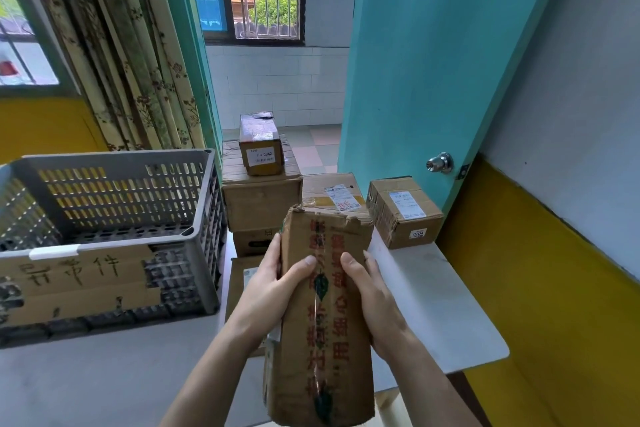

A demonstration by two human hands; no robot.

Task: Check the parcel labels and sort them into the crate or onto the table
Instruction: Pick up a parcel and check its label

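I hold a long brown cardboard parcel (323, 350) with red print and green leaf marks lengthwise above the table's front. My left hand (268, 291) grips its left side, thumb on top. My right hand (372, 295) grips its right side, thumb on top too. No label shows on its upper face. The grey slatted crate (114, 218) stands to the left on the white table (436, 305), with a handwritten cardboard sign on its front. Its visible part holds nothing.
Behind the held parcel, stacked boxes (261, 198) carry a small labelled box (261, 149) on top. A labelled parcel (334, 192) and a small box (403, 211) sit at the table's back right. A teal door (433, 80) with a knob stands close on the right.
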